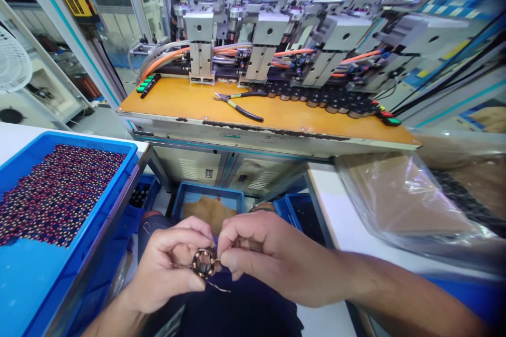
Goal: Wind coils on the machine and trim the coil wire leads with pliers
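In front of my lap, my left hand [169, 263] grips a small ring-shaped motor stator [204, 263] between thumb and fingers. Copper windings show around its open middle, and loose wire ends stick out at its left and below it. My right hand [263, 255] is pinched at the stator's right side, where a thin wire end [217, 260] runs to the fingertips. The rest of that wire is hidden by the fingers.
Ahead, cutting pliers [243, 104] lie on an orange machine bench [169, 100], beside a row of dark cylindrical parts [316, 96]. A blue tray [132, 150] of small parts stands at left. Plastic-wrapped cardboard [395, 195] lies at right. Below is a blue bin [237, 197].
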Tool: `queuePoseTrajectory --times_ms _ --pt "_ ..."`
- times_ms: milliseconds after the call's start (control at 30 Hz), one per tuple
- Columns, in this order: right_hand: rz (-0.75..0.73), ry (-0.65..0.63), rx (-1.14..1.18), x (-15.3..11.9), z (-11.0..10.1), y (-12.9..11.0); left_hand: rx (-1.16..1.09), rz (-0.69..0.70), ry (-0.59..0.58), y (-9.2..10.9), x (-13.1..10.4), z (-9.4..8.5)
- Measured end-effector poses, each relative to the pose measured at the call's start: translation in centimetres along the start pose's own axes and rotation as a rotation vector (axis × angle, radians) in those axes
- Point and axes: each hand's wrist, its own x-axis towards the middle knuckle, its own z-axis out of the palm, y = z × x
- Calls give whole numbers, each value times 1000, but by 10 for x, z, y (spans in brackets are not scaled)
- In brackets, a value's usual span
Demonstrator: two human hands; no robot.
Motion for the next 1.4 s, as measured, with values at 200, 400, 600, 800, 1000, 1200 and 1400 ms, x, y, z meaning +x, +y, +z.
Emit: queuePoseTrajectory --times_ms 200,400,600,800,1000,1200,1400 --pt "78 -15 35 -1 5 -2 25 5 -25 1 -1 0" --pt "-17 -84 -145 -6 0 -5 64 5 -32 1 -1 1" --pt "-600 114 -827 -10 -18 3 -67 -12 -65 0 -4 -2" --pt "-1027 134 -911 10 -12 8 -200 -132 -61 -1 -7 0" --pt "-1091 118 -810 18 -7 12 -202 -145 -53 -1 -8 0" --pt "-1094 175 -777 17 -6 20 -173 -110 -66 -1 -4 0" --pt "-1027 319 -700 14 4 25 20 38 -29 0 0 1"
